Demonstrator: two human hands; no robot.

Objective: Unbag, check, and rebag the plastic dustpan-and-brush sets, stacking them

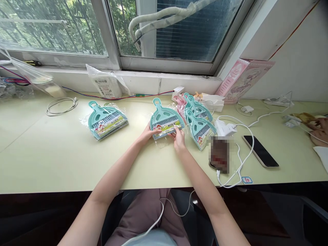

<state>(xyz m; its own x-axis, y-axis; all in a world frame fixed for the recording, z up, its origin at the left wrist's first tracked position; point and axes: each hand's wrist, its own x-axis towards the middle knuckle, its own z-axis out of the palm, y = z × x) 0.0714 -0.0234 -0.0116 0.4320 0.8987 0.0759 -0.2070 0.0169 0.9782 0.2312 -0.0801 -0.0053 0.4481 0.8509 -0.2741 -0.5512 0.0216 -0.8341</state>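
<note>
Both my hands grip one teal dustpan and brush set point(164, 114) in clear wrapping, its handle pointing away from me. My left hand point(148, 132) has its left lower corner, thumb on the front. My right hand point(177, 136) pinches the lower right edge, with the thumb over the printed label. To the left lies another wrapped teal set point(106, 118), seemingly stacked on more. Close on the right are wrapped teal sets point(200, 128) overlapping each other, with pink dustpans point(180, 102) partly hidden behind them.
A phone with a blurred screen point(219, 155), a dark phone point(260, 151) and a white charger point(225, 128) with looping cables lie at right. A pink box point(243, 80) stands by the window. At left are a coiled cable point(62, 106) and a bagged white pack point(106, 85). Another person's hand point(320, 131) is far right.
</note>
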